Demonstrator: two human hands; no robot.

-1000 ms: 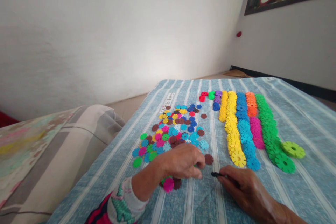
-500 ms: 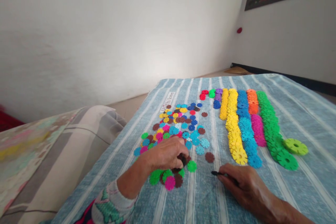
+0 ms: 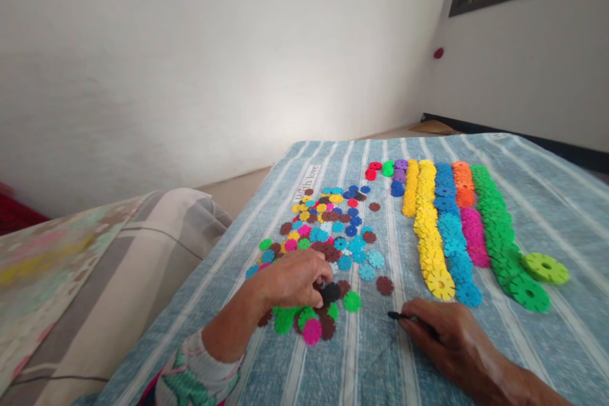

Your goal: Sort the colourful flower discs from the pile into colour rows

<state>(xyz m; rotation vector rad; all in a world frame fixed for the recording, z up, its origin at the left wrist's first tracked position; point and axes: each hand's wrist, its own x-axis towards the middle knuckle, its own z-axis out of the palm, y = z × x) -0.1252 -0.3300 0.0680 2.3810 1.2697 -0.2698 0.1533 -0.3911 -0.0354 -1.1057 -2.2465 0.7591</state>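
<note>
My left hand (image 3: 295, 280) is over the near part of a loose pile of notched plastic snowflake discs. Its fingers are curled and closed at a black snowflake disc (image 3: 330, 293), with brown and green discs close around it. A bright green disc (image 3: 352, 301) and a pink disc (image 3: 312, 332) lie near that hand. To the right, my right hand (image 3: 445, 333) rests low over the cloth. Between its thumb and index finger it pinches a thin black piece (image 3: 394, 315), apparently a black snowflake disc seen edge-on.
Overlapping rows of discs lie at right: yellow (image 3: 427, 228), blue (image 3: 447, 200), orange (image 3: 462, 184), pink (image 3: 474, 236) and green (image 3: 495, 222). Striped blue cloth (image 3: 366, 355) covers the surface. Draped fabric (image 3: 157, 235) is at left, a white wall (image 3: 214, 63) behind.
The view has shifted slightly. My left hand has drawn back a little to the left, and the black disc at its fingertips shows more. My right hand keeps its pinch.
</note>
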